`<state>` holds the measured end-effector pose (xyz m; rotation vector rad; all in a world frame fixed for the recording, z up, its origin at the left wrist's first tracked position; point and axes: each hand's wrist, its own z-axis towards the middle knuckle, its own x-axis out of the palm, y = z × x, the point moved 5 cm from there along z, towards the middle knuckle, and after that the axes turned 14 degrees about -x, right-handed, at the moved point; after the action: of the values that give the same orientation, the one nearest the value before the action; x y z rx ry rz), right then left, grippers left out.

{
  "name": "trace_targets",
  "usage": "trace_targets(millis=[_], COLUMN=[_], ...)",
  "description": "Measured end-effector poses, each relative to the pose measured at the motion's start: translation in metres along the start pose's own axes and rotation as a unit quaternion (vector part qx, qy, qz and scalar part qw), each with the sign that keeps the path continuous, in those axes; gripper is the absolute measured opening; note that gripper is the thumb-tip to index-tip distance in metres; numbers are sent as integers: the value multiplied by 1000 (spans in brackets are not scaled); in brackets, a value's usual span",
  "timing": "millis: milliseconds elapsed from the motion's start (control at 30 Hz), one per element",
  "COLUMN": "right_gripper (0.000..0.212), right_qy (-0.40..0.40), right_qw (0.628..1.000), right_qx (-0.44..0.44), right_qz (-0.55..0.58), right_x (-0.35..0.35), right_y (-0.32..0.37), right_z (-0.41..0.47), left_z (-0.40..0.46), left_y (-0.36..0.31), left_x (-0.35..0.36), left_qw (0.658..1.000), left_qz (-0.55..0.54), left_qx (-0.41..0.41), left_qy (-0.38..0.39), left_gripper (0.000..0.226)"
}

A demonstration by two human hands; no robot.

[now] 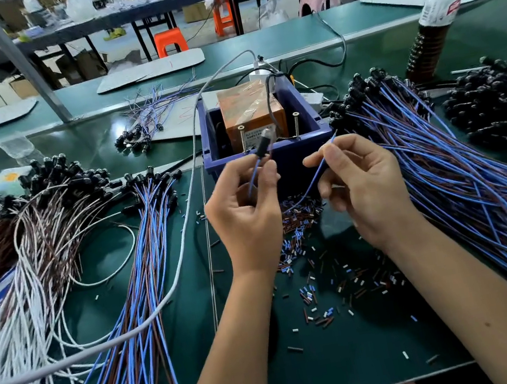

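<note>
The surface (359, 359) is a smooth, dark green mat with a faint sheen; its near edge runs straight below the forearms. On the right a broad fan of thin blue leads (484, 202) lies flat, their black moulded caps heaped at the far end. On the left lie a narrower sheaf of blue and brown leads (135, 297) and a tangled mass of white and brown leads (16, 335). A thick grey cable (184, 231) curves over them.

At centre stands a square blue plastic bin (312, 127) with rigid walls, holding an orange taped block (251, 107). The left hand (245, 213) and right hand (363, 186) are raised just in front of the bin. Each is curled, pinching the same single blue wire (317, 177) between thumb and forefinger. The left holds it just below its black cap (263, 147), the right near the bare tip. The wire sags in a loop between them, clear of the mat.

Short cylindrical insulation offcuts (314, 293) in blue, brown and white scatter beneath the hands. Open mat remains between the forearms and toward the near edge, and the sheaves close in on both sides.
</note>
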<state>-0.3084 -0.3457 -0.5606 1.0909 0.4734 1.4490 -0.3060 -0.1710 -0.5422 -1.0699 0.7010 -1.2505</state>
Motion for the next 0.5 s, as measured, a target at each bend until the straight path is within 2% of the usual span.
trace_targets(millis=[167, 267, 367, 500], right_gripper=[3, 13, 17, 17], right_qy=[-77, -97, -93, -56], right_qw=[979, 935, 889, 868], right_qx=[-112, -188, -247, -279], right_qz=[-151, -284, -373, -407], right_x=[4, 11, 19, 26], right_y=[9, 20, 32, 33], right_z=[3, 7, 11, 9], left_z=[1, 4, 7, 8], left_y=[-5, 2, 5, 7], left_x=[-15, -20, -21, -17], left_qw=[992, 988, 987, 989], left_qz=[5, 6, 10, 23], left_qx=[53, 26, -6, -23], left_qy=[-113, -150, -158, -145], left_gripper=[25, 13, 14, 11])
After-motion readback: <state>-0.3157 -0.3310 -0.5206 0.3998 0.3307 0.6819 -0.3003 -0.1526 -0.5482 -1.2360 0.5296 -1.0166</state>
